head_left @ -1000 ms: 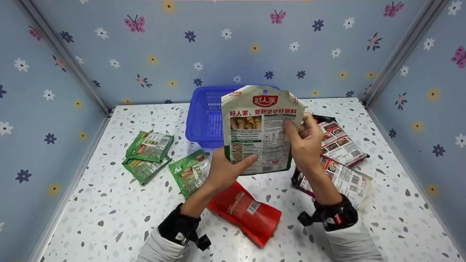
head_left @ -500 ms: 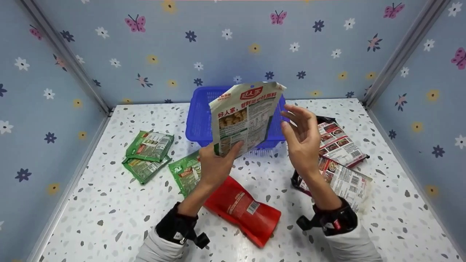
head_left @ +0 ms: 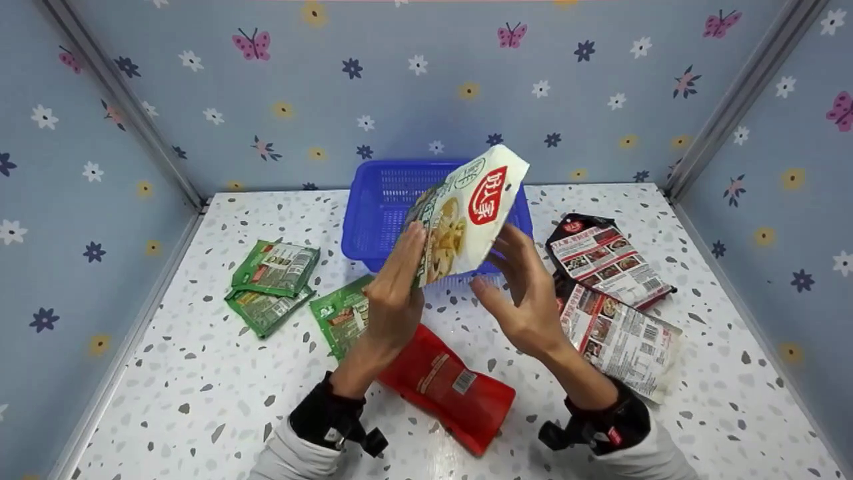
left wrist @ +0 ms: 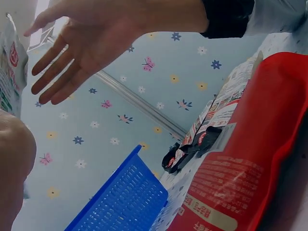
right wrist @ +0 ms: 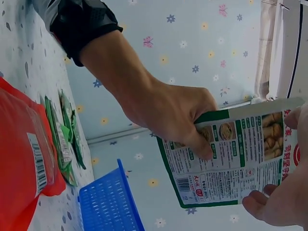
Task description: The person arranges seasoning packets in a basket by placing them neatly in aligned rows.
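Note:
A white and green food pouch (head_left: 466, 217), with a red logo and a picture of food on its front, is held up tilted over the table and in front of the blue basket. My left hand (head_left: 394, 300) grips its lower side; in the right wrist view the left thumb (right wrist: 202, 144) presses on its printed back. My right hand (head_left: 530, 310) is at the pouch's right edge in the head view, thumb and fingers spread. Seen from the left wrist, the right hand (left wrist: 91, 41) has extended fingers, apart from the pouch (left wrist: 12, 67).
A blue plastic basket (head_left: 373, 250) stands at the back. Two green packets (head_left: 273, 270) overlap at left, and another green packet (head_left: 336, 317) lies near the left forearm. A red pouch (head_left: 460, 383) lies in front. Dark and white packets (head_left: 610, 263) lie at right. Patterned walls enclose three sides.
The right hand has let go of the pouch and then come back to its edge. The left hand has turned the pouch, so its front now shows instead of its back.

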### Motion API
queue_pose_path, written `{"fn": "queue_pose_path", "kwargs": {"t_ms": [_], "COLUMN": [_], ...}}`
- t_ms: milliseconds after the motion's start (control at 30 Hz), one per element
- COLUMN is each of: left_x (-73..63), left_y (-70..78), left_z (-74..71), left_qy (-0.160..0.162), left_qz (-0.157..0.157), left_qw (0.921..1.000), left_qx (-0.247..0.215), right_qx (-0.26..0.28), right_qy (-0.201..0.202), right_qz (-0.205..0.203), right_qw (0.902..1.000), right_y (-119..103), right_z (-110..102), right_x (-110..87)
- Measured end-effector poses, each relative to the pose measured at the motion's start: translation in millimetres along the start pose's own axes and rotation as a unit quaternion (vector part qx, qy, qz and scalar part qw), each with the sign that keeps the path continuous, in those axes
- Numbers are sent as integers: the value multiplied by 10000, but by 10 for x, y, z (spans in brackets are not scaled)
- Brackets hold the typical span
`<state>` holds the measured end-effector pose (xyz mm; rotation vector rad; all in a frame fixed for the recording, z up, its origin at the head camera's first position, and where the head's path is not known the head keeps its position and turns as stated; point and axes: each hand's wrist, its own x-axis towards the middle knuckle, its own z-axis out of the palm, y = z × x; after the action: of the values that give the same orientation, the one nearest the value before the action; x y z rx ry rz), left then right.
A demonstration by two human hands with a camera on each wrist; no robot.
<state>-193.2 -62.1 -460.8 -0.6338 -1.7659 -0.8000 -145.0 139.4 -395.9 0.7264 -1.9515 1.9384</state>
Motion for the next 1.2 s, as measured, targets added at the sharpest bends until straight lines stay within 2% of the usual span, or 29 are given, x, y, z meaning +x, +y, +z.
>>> {"fn": "queue_pose_path", "kwargs": {"t_ms": [100, 167, 300, 367, 433, 567, 733, 800, 833, 1033, 1067, 1200], "left_x": [-5, -5, -29, -59, -91, -124, -124, -125, -127, -147, -149, -149], "left_y": [14, 22, 49, 75, 105, 163, 201, 208, 210, 211, 212, 217], "left_z": [7, 17, 58, 86, 111, 138, 136, 135, 135, 131, 132, 142], "left_qy": [-95, -127, -154, -170, -216, -281, -297, -344, -367, -461, -468, -526], "left_qz": [357, 641, 1286, 1537, 1690, 1770, 1740, 1737, 1733, 1615, 1580, 1411], "left_qw": [9983, 9943, 9788, 9715, 9662, 9613, 9609, 9610, 9611, 9663, 9677, 9751], "left_qx": [461, 844, 1583, 1794, 1936, 2094, 2134, 2123, 2119, 1952, 1906, 1626], "right_qx": [84, 245, 298, 275, 477, 1104, 1689, 1830, 1571, 1549, 1847, 2071], "right_qy": [-84, -88, 196, 401, 572, 691, 686, 715, 791, 880, 819, 719], "right_qz": [249, 416, 807, 968, 1054, 1108, 1141, 1208, 1229, 1439, 1438, 1332], "right_qw": [9996, 9988, 9961, 9941, 9916, 9853, 9766, 9731, 9767, 9734, 9688, 9665], "right_y": [-24, -44, -69, -75, -78, -60, -25, -23, -26, -12, -4, 6], "right_z": [34, 55, 93, 106, 117, 120, 118, 123, 125, 121, 120, 118], "right_x": [-43, -65, -91, -102, -105, -107, -109, -104, -110, -101, -89, -72]}}
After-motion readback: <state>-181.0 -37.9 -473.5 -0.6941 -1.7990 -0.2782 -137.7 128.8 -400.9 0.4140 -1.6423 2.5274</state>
